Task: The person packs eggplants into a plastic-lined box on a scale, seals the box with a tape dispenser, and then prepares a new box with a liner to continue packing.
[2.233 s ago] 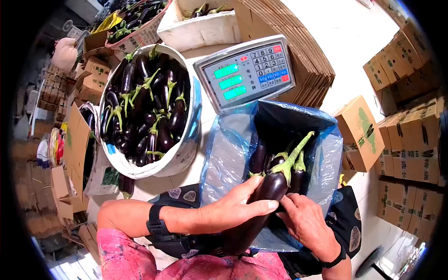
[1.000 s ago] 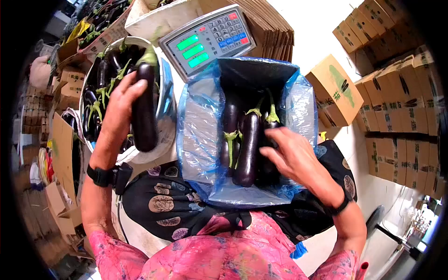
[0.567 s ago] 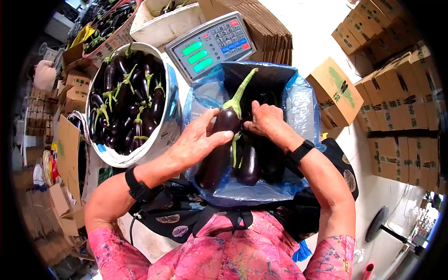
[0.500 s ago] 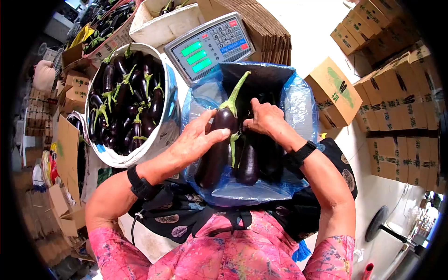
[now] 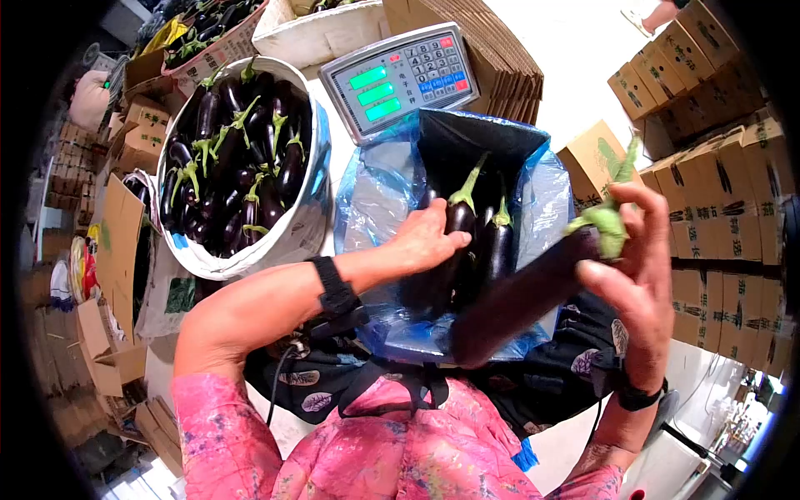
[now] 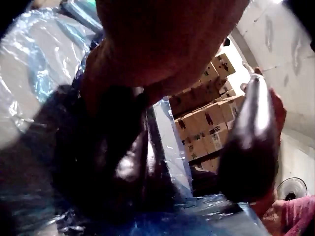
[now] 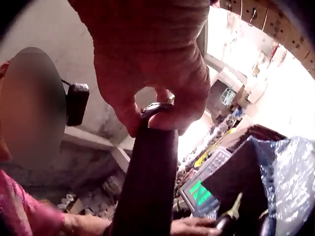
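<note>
Head view shows the long dark-purple eggplant with a green cap and stem [image 5: 521, 296] held over the near right part of an open box lined with shiny blue plastic film [image 5: 375, 196]. It is tilted, stem end high and to the right, blunt end low and to the left; the stem end is slightly blurred.

The right hand [image 5: 640, 275] has its grip clamped on the stem end; the right wrist view confirms thumb and fingers pinching there. The left hand [image 5: 423, 240] is inside the box opening, its grip closed about the upper end of a glossy purple eggplant [image 5: 460, 218]. The left wrist view is too dark to show the fingertips. Further dark eggplants [image 5: 500, 242] lie just right of it, stems towards the far side.

Beyond the box, to the far left, is a grey electronic scale with three lit green displays [image 5: 402, 82]. Left of the box stands a round white tub [image 5: 317, 158] full of dark eggplants. Flat brown cardboard sheets [image 5: 500, 62] are stacked at the far side, right of the scale. A brown carton [image 5: 590, 157] sits right of the box, and printed brown cartons [image 5: 725, 225] are stacked farther right. On the near side is a pink patterned garment [image 5: 392, 450].
</note>
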Available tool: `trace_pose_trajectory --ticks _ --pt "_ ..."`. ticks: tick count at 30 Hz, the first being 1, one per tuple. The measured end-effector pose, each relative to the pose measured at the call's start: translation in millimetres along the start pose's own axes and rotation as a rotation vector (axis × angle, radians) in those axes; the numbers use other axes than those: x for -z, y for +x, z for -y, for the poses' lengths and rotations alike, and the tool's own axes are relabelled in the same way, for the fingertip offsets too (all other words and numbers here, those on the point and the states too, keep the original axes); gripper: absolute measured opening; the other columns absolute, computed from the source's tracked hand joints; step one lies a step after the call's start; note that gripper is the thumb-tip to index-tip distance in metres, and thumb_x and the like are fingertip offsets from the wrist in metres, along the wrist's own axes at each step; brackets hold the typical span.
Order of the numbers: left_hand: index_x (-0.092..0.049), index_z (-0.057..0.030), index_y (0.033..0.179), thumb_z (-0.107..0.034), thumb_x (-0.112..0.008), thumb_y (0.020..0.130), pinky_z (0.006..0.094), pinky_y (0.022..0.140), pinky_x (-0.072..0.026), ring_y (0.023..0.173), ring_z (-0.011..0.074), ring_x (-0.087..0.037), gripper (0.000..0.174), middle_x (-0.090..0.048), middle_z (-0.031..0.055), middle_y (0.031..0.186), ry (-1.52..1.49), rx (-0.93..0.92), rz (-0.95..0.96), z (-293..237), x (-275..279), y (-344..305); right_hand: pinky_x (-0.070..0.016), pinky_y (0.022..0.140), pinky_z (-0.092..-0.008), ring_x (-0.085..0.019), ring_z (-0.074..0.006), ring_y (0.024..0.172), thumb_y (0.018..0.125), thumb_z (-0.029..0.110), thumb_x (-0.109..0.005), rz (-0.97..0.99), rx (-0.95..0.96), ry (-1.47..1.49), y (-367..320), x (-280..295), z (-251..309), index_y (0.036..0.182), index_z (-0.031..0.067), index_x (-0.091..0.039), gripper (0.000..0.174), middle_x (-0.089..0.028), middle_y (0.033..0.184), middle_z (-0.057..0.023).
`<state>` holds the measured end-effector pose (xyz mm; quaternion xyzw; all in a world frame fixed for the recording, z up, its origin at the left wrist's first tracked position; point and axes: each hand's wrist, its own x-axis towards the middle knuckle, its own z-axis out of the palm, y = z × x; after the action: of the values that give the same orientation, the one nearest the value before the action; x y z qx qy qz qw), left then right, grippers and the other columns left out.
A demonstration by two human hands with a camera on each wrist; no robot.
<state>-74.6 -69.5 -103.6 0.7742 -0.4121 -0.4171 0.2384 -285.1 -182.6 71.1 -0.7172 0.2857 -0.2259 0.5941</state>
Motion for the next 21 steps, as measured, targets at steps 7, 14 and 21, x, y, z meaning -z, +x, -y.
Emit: trace_pose_trajectory --ticks 7,14,21 --pt "-0.047 0.0052 0.124 -0.043 -0.062 0.092 0.0530 0.100 -0.0427 0.119 0.0491 -0.051 0.060 -0.054 0.0344 0.122 -0.052 -0.015 -0.024 11.1 -44.1 9.2 -0.0442 0.061 -0.0215 -0.056 -0.0119 0.081 0.074 0.028 -0.071 -0.108 -0.144 -0.114 -3.4 21.9 -5.1 0.138 0.0120 -0.041 0.073 -0.060 0.105 -0.0091" --pt "-0.051 0.0040 0.123 -0.048 -0.059 0.093 0.0532 0.094 -0.0471 0.110 0.0494 -0.059 0.061 -0.061 0.0337 0.113 0.102 -0.067 0.032 24.9 -39.1 18.5 -0.0442 0.056 -0.0243 -0.054 -0.0121 0.070 0.081 0.021 -0.072 0.084 -0.179 -0.042 21.7 10.8 -40.0 0.135 0.0060 -0.039 0.065 -0.056 0.097 -0.0104" --pt "-0.055 0.0037 0.124 -0.052 -0.060 0.092 0.0404 0.092 -0.0487 0.111 0.0308 -0.062 0.064 -0.064 0.0202 0.116 -0.525 -0.112 0.330 -43.1 67.7 -34.4 -0.0460 0.054 -0.0239 -0.057 -0.0118 0.069 0.083 0.023 -0.074 0.230 -0.147 -0.086 53.2 -28.8 -42.3 0.134 0.0070 -0.039 0.064 -0.060 0.099 -0.0116"
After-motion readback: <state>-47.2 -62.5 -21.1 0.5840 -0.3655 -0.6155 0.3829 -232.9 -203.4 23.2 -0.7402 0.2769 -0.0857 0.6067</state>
